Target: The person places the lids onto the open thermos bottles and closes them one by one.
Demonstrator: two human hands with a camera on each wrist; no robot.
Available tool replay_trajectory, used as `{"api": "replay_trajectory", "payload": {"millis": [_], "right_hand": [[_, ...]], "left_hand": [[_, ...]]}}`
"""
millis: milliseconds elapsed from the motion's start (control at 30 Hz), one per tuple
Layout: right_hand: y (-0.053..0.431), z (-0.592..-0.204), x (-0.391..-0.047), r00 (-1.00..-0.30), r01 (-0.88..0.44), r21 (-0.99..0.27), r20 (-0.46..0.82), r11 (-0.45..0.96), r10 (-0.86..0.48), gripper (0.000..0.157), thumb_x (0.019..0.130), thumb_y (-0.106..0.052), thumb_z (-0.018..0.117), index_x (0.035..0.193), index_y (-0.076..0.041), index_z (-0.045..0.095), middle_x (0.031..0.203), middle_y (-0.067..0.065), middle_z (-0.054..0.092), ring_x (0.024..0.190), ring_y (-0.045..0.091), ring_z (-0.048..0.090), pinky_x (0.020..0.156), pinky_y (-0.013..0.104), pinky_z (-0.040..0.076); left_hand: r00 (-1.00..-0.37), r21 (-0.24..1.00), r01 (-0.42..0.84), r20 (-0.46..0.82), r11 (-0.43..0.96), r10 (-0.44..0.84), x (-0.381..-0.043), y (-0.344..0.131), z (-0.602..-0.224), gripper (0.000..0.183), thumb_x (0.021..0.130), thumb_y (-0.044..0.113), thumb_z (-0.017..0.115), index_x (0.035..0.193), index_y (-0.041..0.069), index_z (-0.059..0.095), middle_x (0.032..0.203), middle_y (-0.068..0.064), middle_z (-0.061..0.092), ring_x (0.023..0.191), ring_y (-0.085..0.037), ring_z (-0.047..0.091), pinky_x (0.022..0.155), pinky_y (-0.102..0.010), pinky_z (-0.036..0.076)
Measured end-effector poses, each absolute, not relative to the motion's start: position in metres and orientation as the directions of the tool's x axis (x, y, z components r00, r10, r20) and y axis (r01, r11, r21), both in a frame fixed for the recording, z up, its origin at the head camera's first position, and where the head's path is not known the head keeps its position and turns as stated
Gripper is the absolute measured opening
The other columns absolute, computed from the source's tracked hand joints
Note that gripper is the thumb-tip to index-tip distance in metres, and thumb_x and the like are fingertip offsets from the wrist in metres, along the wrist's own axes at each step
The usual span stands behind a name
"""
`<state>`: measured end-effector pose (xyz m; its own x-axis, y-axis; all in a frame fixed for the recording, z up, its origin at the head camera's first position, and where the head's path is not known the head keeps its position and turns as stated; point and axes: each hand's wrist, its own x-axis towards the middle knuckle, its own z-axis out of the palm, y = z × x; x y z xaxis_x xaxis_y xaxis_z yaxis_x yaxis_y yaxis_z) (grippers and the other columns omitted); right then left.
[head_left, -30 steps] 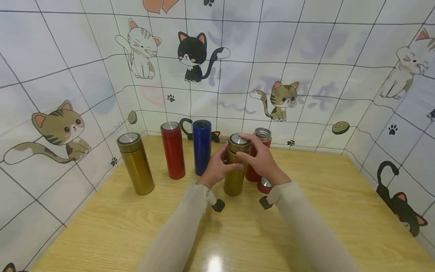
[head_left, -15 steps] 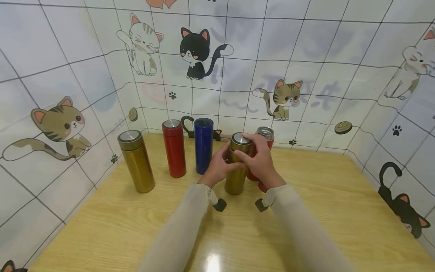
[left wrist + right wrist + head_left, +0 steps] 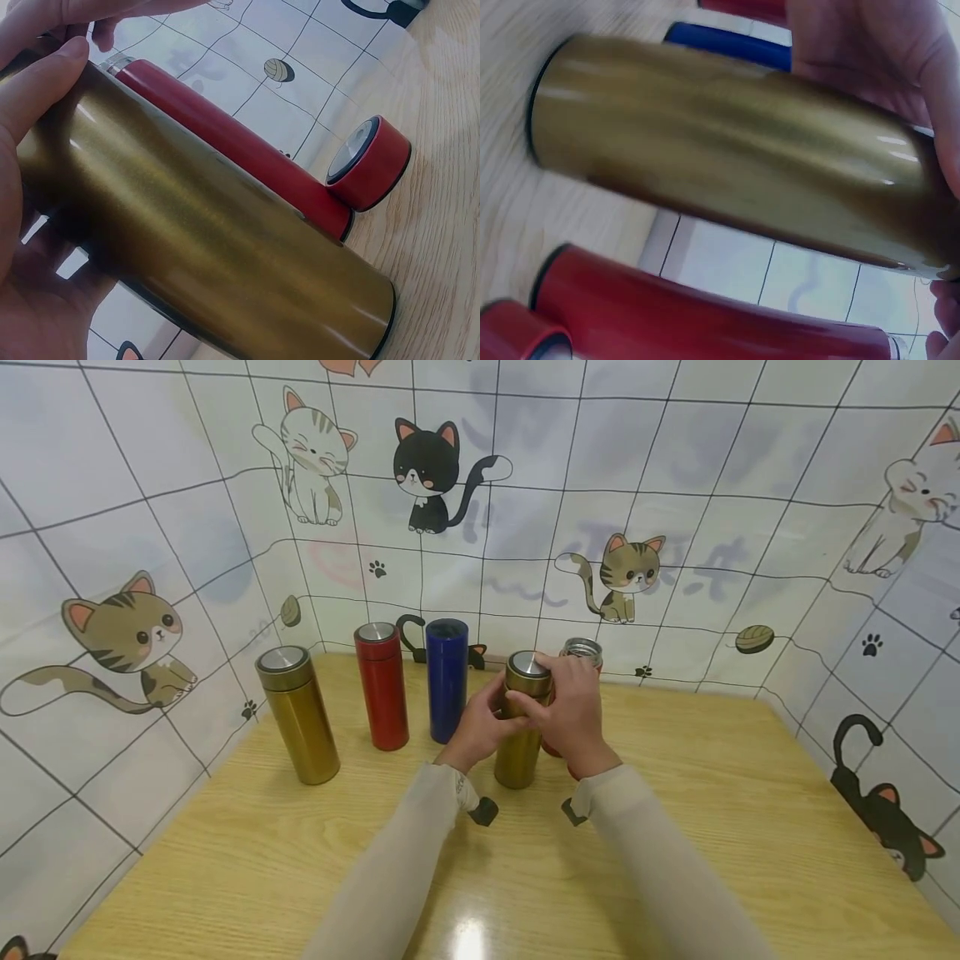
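Note:
A gold thermos flask [image 3: 516, 764] stands upright on the table, in front of an uncapped red flask [image 3: 232, 142]. My left hand [image 3: 482, 728] grips its upper body, the thumb across the front. Above that, my right hand [image 3: 572, 710] holds the flask's steel-topped lid [image 3: 527, 665] with thumb and fingers curled round the rim. The lid sits on the flask's mouth. Beside the red flask's base lies a red cap [image 3: 375, 166], hidden behind my right hand and wrist in the head view.
To the left stand another gold flask [image 3: 302, 718], a capped red flask [image 3: 384, 693] and a blue flask [image 3: 447, 685] with a dark top. A sheet with cat drawings [image 3: 480, 518] hangs behind the wooden table [image 3: 705, 793] and along both sides.
My right hand has turned round the lid, its wrist swinging left and covering the red cap and more of the red flask. My left hand keeps its grip; the gold flask stays put.

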<state>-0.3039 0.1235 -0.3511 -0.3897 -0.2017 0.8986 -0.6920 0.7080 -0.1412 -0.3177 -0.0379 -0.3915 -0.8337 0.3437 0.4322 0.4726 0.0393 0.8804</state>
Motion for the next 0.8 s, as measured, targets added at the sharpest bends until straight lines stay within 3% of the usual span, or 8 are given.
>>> {"api": "replay_trajectory", "payload": {"millis": [200,333,500,633,800], "right_hand": [[0.123,-0.349,-0.303,-0.308,-0.679,-0.041,0.922,0.733,-0.235,0.067,0.077,-0.05,0.078,0.116,0.003,0.061,0.095,0.017,0.06,0.083,0.035,0.05,0.079,0.048,0.042],[0.125,-0.35,-0.304,-0.328,-0.688,-0.064,0.916,0.723,-0.231,0.069,0.081,-0.058,0.07,0.115,0.001,0.061,0.094,0.015,0.061,0.084,0.034,0.05,0.079,0.047,0.042],[0.133,-0.348,-0.301,-0.52,-0.752,-0.295,0.816,0.59,-0.254,0.062,0.078,-0.036,0.082,0.126,-0.005,0.057,0.116,0.011,0.06,0.105,0.03,0.049,0.092,0.046,0.04],[0.141,-0.344,-0.296,-0.697,-0.712,-0.554,0.635,0.431,-0.333,0.07,0.081,-0.018,0.08,0.142,-0.015,0.045,0.138,0.009,0.048,0.124,0.029,0.043,0.102,0.052,0.038],[0.143,-0.341,-0.295,-0.776,-0.629,-0.678,0.52,0.38,-0.357,0.072,0.084,-0.02,0.078,0.146,-0.026,0.041,0.14,0.005,0.047,0.124,0.027,0.046,0.102,0.055,0.038]], "left_hand": [[-0.832,0.879,0.475,0.434,0.041,0.347,-0.316,-0.039,-0.389,0.077,0.084,0.025,0.078,0.148,0.037,0.037,0.137,0.006,0.053,0.117,-0.017,0.055,0.095,-0.039,0.048],[-0.83,0.882,0.47,0.43,0.028,0.355,-0.315,-0.039,-0.388,0.076,0.083,0.023,0.079,0.147,0.034,0.04,0.134,0.004,0.055,0.114,-0.017,0.056,0.093,-0.038,0.05],[-0.826,0.888,0.46,0.417,0.026,0.38,-0.315,-0.038,-0.387,0.077,0.083,0.021,0.079,0.148,0.028,0.039,0.134,-0.001,0.056,0.116,-0.02,0.056,0.093,-0.037,0.05],[-0.838,0.893,0.447,0.401,0.044,0.371,-0.315,-0.038,-0.387,0.08,0.084,0.022,0.079,0.151,0.028,0.035,0.134,-0.004,0.055,0.118,-0.023,0.055,0.095,-0.04,0.048],[-0.847,0.901,0.432,0.389,0.042,0.362,-0.314,-0.039,-0.387,0.082,0.083,0.02,0.08,0.15,0.032,0.035,0.133,0.0,0.056,0.116,-0.02,0.056,0.096,-0.04,0.048]]}}
